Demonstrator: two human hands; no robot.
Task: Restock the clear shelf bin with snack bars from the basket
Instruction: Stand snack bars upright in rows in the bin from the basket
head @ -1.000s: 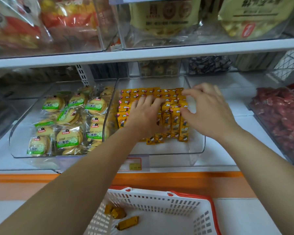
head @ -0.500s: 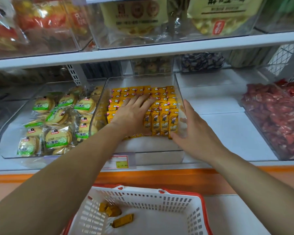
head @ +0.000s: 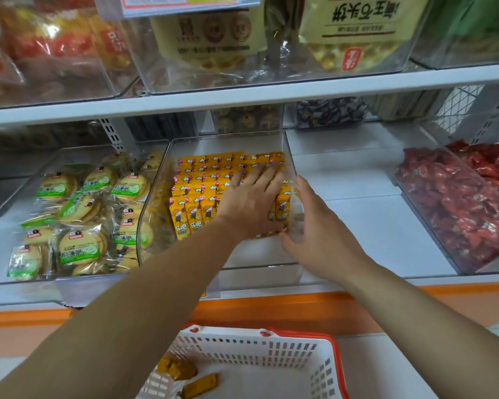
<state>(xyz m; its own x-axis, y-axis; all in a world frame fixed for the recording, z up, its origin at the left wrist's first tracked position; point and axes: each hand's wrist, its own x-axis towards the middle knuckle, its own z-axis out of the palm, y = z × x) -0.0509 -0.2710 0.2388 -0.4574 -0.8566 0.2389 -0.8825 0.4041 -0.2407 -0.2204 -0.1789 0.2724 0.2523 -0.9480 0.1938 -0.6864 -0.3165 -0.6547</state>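
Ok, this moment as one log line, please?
left hand: flat on snack bars | right hand: against clear bin right wall | basket: some bars inside

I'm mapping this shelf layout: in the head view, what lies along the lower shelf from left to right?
Green-labelled biscuit packs, yellow snack bars in the clear bin, right hand at that bin's right wall, bare white shelf, red-wrapped snacks.

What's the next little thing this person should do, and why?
Probably lift the right hand from the right wall of the clear bin and reach down into the basket for another bar. The left hand lies flat on the snack bars, already in neat rows; bare floor shows at the bin's front, and a few loose bars lie in the basket.
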